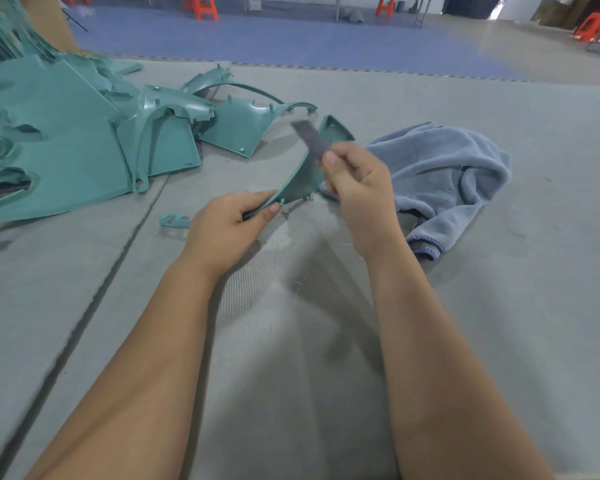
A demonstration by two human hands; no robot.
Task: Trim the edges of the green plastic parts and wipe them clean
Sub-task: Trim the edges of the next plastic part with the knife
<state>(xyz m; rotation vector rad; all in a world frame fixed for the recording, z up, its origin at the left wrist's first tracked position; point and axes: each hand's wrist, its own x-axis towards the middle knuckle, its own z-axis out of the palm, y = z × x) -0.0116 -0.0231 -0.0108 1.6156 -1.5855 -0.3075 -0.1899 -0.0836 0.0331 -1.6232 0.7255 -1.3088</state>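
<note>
Near field: both forearms come in from the bottom edge over grey ribbed matting [291, 341], bare from here out to the hands; a dark seam [94, 299] runs diagonally left of the left arm

Left hand [227, 228] pinches the lower end of a curved green plastic part [300, 174], thumb on top, fingers curled under. The part arcs up and right, its thin edge facing the camera, far tip up past the right hand

Right hand [357, 183] is closed round a trimming tool, yellow handle just showing under the thumb, dark grey blade [309, 138] sticking up-left, motion-blurred. The blade crosses the part's upper edge; can't tell whether it touches

Small green offcut [174, 220] lies flat just left of the left hand, apart from it

Grey-blue cloth [444, 181] is bunched on the mat right of and behind the right hand, near edge close to the wrist

Left and beyond: pile of large green panels [66, 143], overlapping, reaching the left frame edge; more curved pieces [236, 123] behind the held part

Mat to the right of the cloth is open. Far: blue floor [291, 43], orange stools [201, 6] along the back
</note>
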